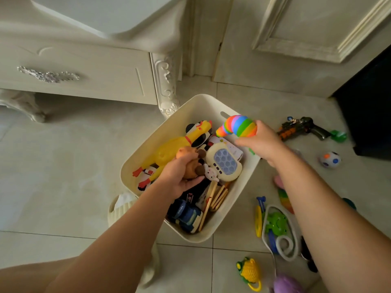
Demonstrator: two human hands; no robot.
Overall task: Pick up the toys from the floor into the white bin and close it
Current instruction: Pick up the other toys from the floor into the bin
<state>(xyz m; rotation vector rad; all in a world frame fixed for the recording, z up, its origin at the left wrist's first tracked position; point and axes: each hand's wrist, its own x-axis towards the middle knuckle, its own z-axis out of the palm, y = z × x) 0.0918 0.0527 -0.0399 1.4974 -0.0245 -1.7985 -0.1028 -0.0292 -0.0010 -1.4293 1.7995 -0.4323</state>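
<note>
The left hand [179, 176] grips a soft brown plush toy [189, 160] inside the smooth white plastic bin [169, 127] on the tiled floor [63, 176]. The right hand [261, 142] holds a ribbed rainbow slug [239, 125] over the bin's right rim.

- Premises: a room in a private home.
- Evidence: carved cream cabinet [84, 75] with ornate drawer handle [48, 75]; panelled door [296, 39]; pale tiled floor [53, 176].
- Children's toys scattered, including toy gun [300, 129] and spotted ball [330, 159].
</note>
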